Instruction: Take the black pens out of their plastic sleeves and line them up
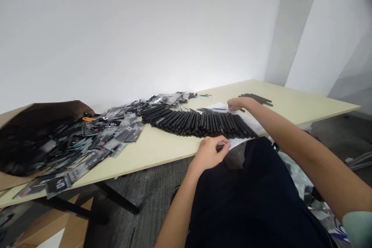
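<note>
A long row of black pens (200, 122) lies side by side across the cream table (162, 149). My left hand (209, 152) is closed at the table's near edge, pinching a black pen beside a white sheet of paper (250, 124). My right hand (236, 104) reaches over the far end of the row, fingers curled and pinched on something I cannot make out. A few thin black refills (207, 109) lie just behind the row.
A heap of plastic packets (95, 139) covers the table's left part, spilling from a brown cardboard box (43, 124). A small pile of black pens (257, 99) lies farther right. More cardboard (52, 224) stands on the floor; wrappers litter the floor at right.
</note>
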Demonstrator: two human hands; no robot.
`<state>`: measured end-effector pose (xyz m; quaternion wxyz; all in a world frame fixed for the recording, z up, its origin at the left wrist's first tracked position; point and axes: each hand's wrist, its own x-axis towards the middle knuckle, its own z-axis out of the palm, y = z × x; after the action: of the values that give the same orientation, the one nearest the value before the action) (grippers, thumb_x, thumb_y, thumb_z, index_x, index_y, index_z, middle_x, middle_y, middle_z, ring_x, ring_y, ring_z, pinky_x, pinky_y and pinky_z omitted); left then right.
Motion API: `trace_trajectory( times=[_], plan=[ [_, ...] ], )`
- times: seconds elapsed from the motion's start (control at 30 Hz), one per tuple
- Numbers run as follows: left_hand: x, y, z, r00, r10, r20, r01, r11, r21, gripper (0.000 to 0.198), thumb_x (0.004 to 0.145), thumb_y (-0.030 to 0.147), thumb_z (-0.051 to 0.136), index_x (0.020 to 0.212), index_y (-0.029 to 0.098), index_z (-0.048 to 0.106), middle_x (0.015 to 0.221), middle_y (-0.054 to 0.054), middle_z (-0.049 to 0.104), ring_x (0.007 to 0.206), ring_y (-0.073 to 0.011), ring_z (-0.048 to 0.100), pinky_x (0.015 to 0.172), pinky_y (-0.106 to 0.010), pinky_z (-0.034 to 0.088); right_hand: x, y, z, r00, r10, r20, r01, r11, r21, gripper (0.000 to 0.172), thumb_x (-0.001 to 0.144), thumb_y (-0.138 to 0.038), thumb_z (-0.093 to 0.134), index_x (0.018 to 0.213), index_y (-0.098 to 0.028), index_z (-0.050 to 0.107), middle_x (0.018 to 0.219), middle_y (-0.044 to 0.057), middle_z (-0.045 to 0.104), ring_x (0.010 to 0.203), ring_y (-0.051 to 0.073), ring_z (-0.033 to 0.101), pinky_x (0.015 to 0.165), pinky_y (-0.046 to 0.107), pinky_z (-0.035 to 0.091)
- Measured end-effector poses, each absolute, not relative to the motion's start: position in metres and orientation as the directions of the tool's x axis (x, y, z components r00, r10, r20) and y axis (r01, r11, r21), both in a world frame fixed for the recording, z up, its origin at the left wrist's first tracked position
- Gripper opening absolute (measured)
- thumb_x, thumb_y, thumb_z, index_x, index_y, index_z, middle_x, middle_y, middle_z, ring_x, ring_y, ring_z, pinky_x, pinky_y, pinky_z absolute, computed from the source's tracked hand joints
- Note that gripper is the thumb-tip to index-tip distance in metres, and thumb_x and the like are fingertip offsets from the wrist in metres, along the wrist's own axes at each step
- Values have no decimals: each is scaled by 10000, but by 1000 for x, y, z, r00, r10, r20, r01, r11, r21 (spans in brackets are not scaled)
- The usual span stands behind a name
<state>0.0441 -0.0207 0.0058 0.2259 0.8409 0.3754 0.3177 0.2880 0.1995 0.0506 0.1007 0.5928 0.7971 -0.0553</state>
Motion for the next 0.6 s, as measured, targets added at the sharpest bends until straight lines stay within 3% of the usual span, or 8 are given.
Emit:
trace_trajectory(
  times=[0.33, 0.6],
  plan=[
    [45, -22, 8, 518, 775, 363, 519, -622, 586, 232, 971, 326, 570, 927, 228, 775, 788, -4, 753, 714, -167, 653, 750, -259, 467, 310, 183, 54, -257, 930, -261, 966, 251, -60, 76, 818, -210, 759, 784, -144, 741, 880, 149, 746, 843, 295, 693, 749, 373, 503],
    [45, -23, 8, 509, 778, 367, 525, -619, 584, 239, 972, 338, 576, 913, 223, 777, 734, -15, 731, 701, -178, 643, 741, -266, 470, 327, 161, 56, -251, 946, -207, 957, 211, -197, 184, 876, -201, 655, 967, -108, 785, 975, 137, 779, 872, 260, 716, 763, 310, 525]
  ],
)
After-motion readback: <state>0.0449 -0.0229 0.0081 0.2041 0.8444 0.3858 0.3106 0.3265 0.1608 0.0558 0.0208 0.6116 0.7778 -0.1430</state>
